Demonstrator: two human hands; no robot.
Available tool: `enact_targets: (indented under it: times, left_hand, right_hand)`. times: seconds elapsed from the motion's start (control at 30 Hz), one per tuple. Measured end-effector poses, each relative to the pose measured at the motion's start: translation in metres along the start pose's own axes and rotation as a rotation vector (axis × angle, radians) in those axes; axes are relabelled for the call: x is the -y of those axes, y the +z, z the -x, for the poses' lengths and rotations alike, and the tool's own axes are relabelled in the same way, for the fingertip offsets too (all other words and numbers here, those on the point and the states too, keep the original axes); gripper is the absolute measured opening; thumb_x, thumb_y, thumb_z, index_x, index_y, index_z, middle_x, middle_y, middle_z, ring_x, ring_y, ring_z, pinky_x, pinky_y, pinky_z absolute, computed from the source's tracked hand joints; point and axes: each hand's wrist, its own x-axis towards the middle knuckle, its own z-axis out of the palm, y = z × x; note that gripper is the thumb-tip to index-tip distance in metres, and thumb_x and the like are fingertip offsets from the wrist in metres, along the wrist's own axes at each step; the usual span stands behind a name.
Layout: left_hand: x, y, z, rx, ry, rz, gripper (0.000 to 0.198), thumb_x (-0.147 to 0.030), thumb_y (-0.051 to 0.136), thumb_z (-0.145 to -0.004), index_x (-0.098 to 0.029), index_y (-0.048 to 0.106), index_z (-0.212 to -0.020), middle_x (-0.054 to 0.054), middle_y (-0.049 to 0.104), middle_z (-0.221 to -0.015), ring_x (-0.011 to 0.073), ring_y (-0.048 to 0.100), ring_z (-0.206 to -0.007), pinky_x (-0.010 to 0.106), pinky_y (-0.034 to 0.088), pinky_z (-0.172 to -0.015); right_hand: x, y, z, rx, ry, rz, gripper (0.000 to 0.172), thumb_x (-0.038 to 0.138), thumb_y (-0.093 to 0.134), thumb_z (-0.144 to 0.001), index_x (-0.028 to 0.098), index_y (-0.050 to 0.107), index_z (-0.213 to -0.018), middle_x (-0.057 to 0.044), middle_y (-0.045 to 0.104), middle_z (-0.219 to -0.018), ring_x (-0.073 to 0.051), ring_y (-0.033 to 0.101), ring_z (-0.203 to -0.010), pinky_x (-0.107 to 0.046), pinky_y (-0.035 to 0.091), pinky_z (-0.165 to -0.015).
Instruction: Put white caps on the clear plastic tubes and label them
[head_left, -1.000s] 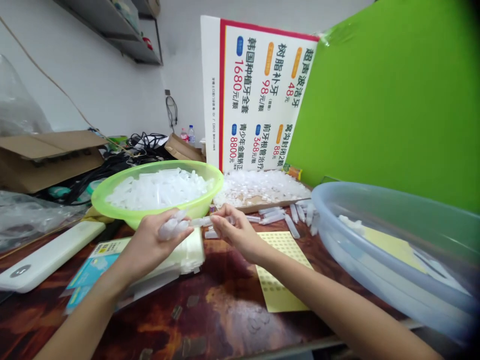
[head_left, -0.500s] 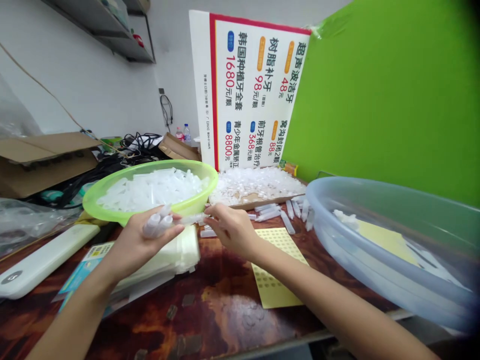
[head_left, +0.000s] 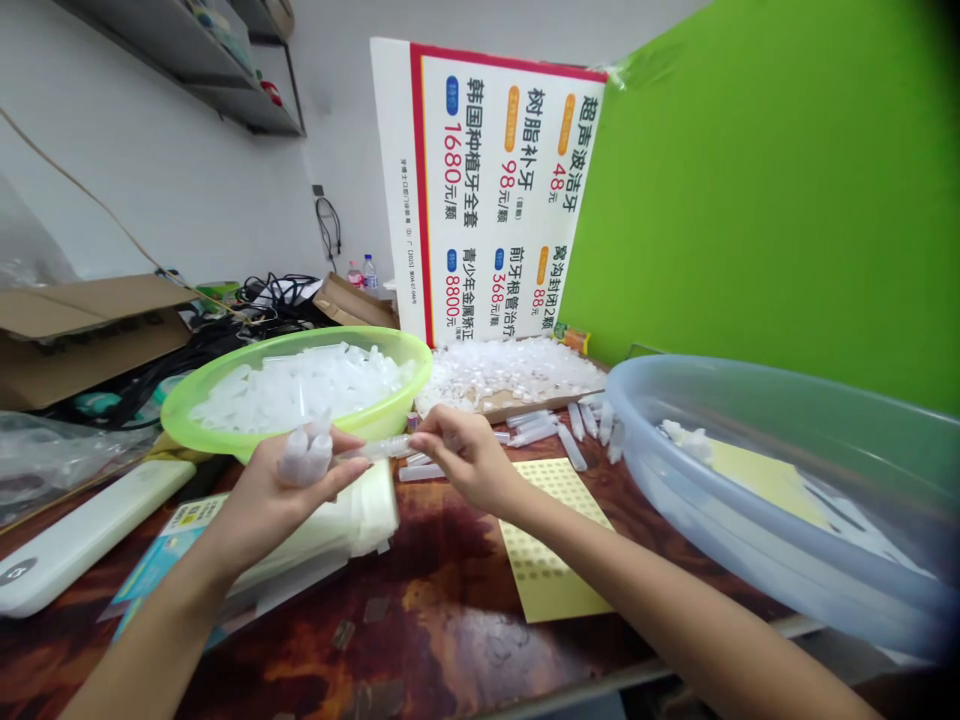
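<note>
My left hand is closed round a bunch of small clear plastic tubes, just in front of the green bowl. My right hand pinches one clear tube that reaches across to my left thumb and fingertips. The green bowl is heaped with more clear tubes. Several loose tubes lie on the brown table just beyond my right hand. A yellow sticker sheet lies under my right forearm.
A large pale blue basin with a yellow sheet inside fills the right. A pile of small clear parts sits before a printed sign and a green board. At left lie a stack of clear bags, a white flat device, a cardboard box and cables.
The view drifted slightly, so everything sits a little further left. Both hands stayed together in front of the green bowl; the tubes in my left hand now stand more upright.
</note>
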Motion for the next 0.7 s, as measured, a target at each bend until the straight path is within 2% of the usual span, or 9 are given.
enact_targets:
  times: [0.07, 0.1, 0.17, 0.23, 0.3, 0.37, 0.47, 0.6, 0.7]
  left_hand:
    - [-0.001, 0.002, 0.000, -0.001, -0.019, 0.050, 0.034, -0.045, 0.072, -0.069, -0.017, 0.067, -0.087, -0.004, 0.054, -0.054, 0.0114, 0.051, -0.050, 0.019, 0.041, -0.046]
    - [-0.002, 0.003, 0.000, -0.005, -0.036, 0.089, 0.034, -0.045, 0.072, -0.069, -0.017, 0.067, -0.087, -0.004, 0.053, -0.053, 0.0104, 0.049, -0.049, 0.019, 0.039, -0.044]
    - [-0.004, 0.004, 0.000, -0.001, -0.082, 0.184, 0.034, -0.045, 0.072, -0.070, -0.017, 0.066, -0.087, -0.006, 0.048, -0.050, 0.0082, 0.043, -0.045, 0.017, 0.033, -0.041]
    - [-0.006, 0.003, 0.001, 0.054, -0.126, 0.270, 0.033, -0.046, 0.070, -0.072, -0.017, 0.065, -0.086, -0.007, 0.042, -0.048, 0.0062, 0.035, -0.042, 0.017, 0.026, -0.038]
    - [-0.008, 0.001, 0.003, 0.164, -0.153, 0.310, 0.034, -0.048, 0.069, -0.073, -0.016, 0.065, -0.083, -0.008, 0.037, -0.045, 0.0049, 0.029, -0.040, 0.017, 0.020, -0.037]
    - [-0.010, -0.001, 0.004, 0.270, -0.171, 0.315, 0.034, -0.049, 0.069, -0.073, -0.015, 0.065, -0.080, -0.009, 0.033, -0.044, 0.0044, 0.027, -0.039, 0.017, 0.016, -0.038]
    - [-0.012, -0.005, 0.006, 0.324, -0.192, 0.294, 0.035, -0.050, 0.069, -0.073, -0.016, 0.064, -0.080, -0.009, 0.033, -0.044, 0.0042, 0.026, -0.039, 0.018, 0.015, -0.038]
    - [-0.015, -0.008, 0.007, 0.303, -0.194, 0.297, 0.035, -0.051, 0.068, -0.074, -0.016, 0.064, -0.080, -0.009, 0.033, -0.042, 0.0044, 0.025, -0.038, 0.018, 0.015, -0.037]
    - [-0.017, -0.009, 0.008, 0.362, -0.195, 0.334, 0.033, -0.050, 0.065, -0.077, -0.017, 0.063, -0.076, -0.009, 0.029, -0.042, 0.0040, 0.022, -0.037, 0.018, 0.014, -0.036]
  right_hand:
    - [0.003, -0.002, -0.003, 0.015, 0.095, -0.082, 0.032, 0.039, 0.052, -0.090, 0.018, 0.049, -0.065, 0.005, 0.045, -0.057, -0.009, 0.041, -0.052, -0.021, 0.034, -0.050]
    - [0.003, -0.004, -0.004, 0.019, 0.090, -0.086, 0.030, 0.039, 0.053, -0.090, 0.018, 0.052, -0.069, 0.005, 0.046, -0.057, -0.009, 0.042, -0.052, -0.021, 0.035, -0.051]
    - [0.003, -0.006, -0.005, 0.020, -0.031, -0.014, 0.019, 0.035, 0.055, -0.089, 0.017, 0.059, -0.086, 0.003, 0.054, -0.065, -0.010, 0.049, -0.058, -0.023, 0.041, -0.059]
    - [0.003, -0.008, -0.004, 0.036, -0.182, 0.120, 0.017, 0.028, 0.056, -0.089, 0.017, 0.059, -0.102, -0.001, 0.060, -0.077, -0.012, 0.054, -0.067, -0.026, 0.043, -0.066]
    - [0.002, -0.006, 0.000, 0.079, -0.268, 0.233, 0.016, 0.023, 0.052, -0.091, 0.018, 0.059, -0.104, -0.003, 0.060, -0.085, -0.013, 0.055, -0.073, -0.025, 0.043, -0.067]
    - [0.002, -0.004, 0.003, 0.139, -0.288, 0.278, 0.015, 0.020, 0.050, -0.092, 0.019, 0.060, -0.103, -0.004, 0.059, -0.087, -0.013, 0.056, -0.075, -0.024, 0.043, -0.064]
    - [0.005, -0.001, 0.007, 0.190, -0.302, 0.311, 0.013, 0.022, 0.052, -0.091, 0.017, 0.061, -0.099, -0.004, 0.058, -0.086, -0.013, 0.056, -0.075, -0.022, 0.042, -0.062]
    - [0.012, -0.006, 0.006, 0.081, -0.382, 0.524, 0.020, 0.031, 0.050, -0.093, 0.018, 0.062, -0.101, -0.002, 0.057, -0.077, -0.011, 0.049, -0.060, -0.022, 0.035, -0.053]
    - [0.015, -0.009, 0.006, 0.059, -0.499, 0.653, 0.021, 0.029, 0.045, -0.096, 0.020, 0.061, -0.104, -0.001, 0.054, -0.071, -0.011, 0.044, -0.057, -0.023, 0.031, -0.052]
